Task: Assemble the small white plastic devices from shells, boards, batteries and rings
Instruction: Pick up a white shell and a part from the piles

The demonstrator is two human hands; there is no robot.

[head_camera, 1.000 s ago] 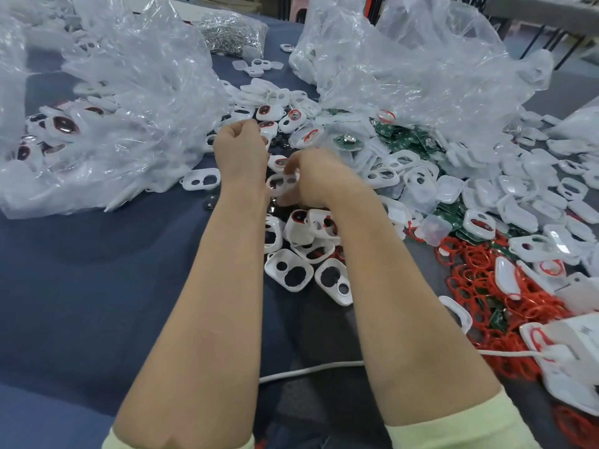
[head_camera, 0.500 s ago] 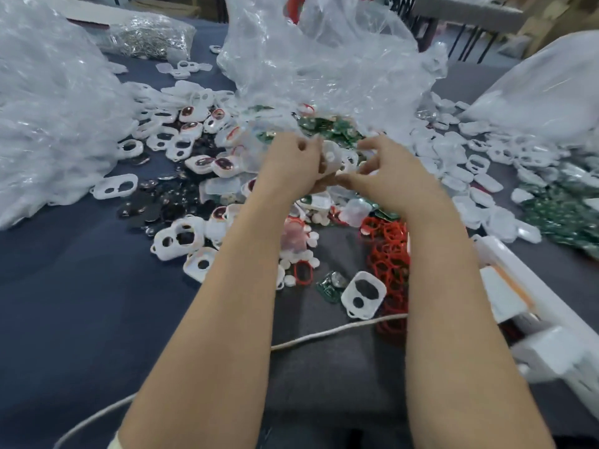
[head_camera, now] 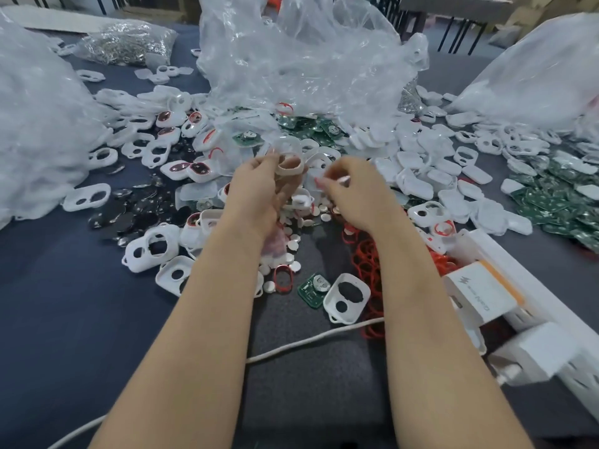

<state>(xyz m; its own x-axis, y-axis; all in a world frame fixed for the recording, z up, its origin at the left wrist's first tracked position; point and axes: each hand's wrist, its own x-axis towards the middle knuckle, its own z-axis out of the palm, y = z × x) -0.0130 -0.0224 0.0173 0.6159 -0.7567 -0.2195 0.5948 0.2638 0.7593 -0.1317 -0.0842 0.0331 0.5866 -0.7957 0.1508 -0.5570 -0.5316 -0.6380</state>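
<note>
Left hand [head_camera: 262,189] grip curled round white shell [head_camera: 288,163], held above heap on counter [head_camera: 64,303]. Right hand [head_camera: 356,192] grip pinches small part [head_camera: 343,179], too blurred to name. One unit in assembly; loose shells [head_camera: 418,183], boards [head_camera: 557,202], red rings [head_camera: 366,260], coin batteries [head_camera: 293,246] heaped around. Bulk left, I judge.

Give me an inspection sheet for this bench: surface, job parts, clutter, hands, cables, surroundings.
Surface: dark cloth-covered table, parts strewn across it.
Job's things: white shells, green boards, red rings and coin batteries in loose heaps.
Clutter: clear plastic bags; white boxes at the right.
Grippers: left hand grips a single shell; right hand pinches a small part, too blurred to name.
Cables: white cable lies across the near side.
Surroundings: another table behind.
</note>
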